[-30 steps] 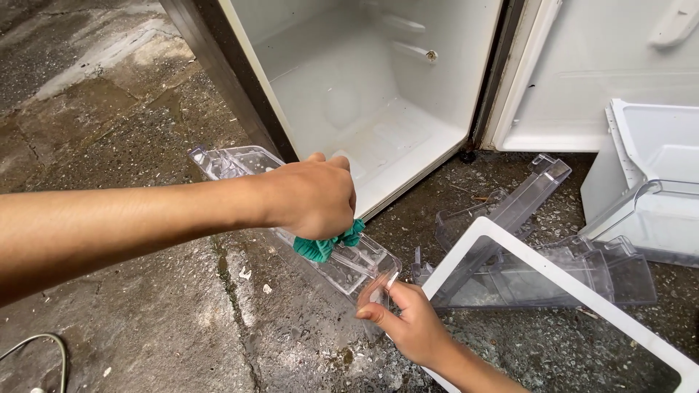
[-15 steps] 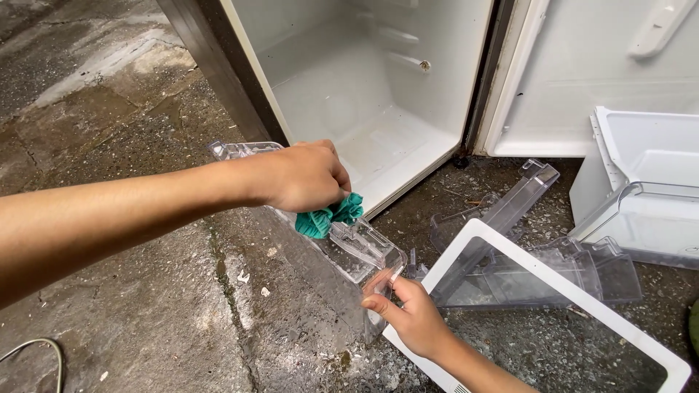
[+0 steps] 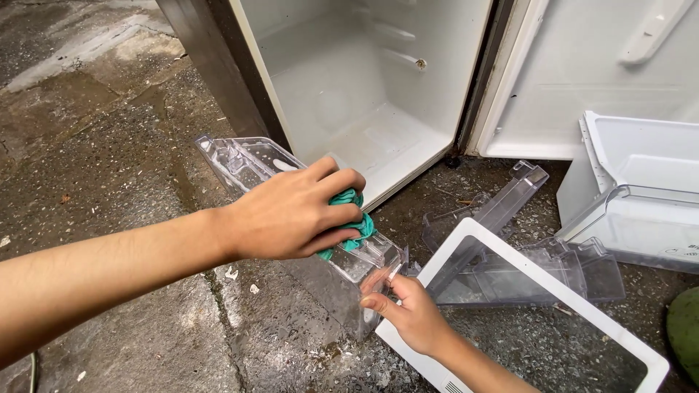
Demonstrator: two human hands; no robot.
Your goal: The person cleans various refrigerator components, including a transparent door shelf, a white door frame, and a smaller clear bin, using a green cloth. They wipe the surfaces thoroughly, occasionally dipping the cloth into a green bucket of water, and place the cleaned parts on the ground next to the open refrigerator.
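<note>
One clear plastic fridge bin (image 3: 247, 161), wet, tilted, left hand (image 3: 291, 212) clutching green cloth (image 3: 354, 222), right hand (image 3: 411, 309) pinching its end

Head-worn view, steeply down, seemingly close

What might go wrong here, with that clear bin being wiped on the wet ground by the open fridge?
The clear plastic bin is steadied only by the right hand at one end, so pressure from the left hand with the green cloth might tip it or let it slip. The concrete ground looks wet, so footing may be slick. The glass shelf lies close by and could get knocked.
</note>
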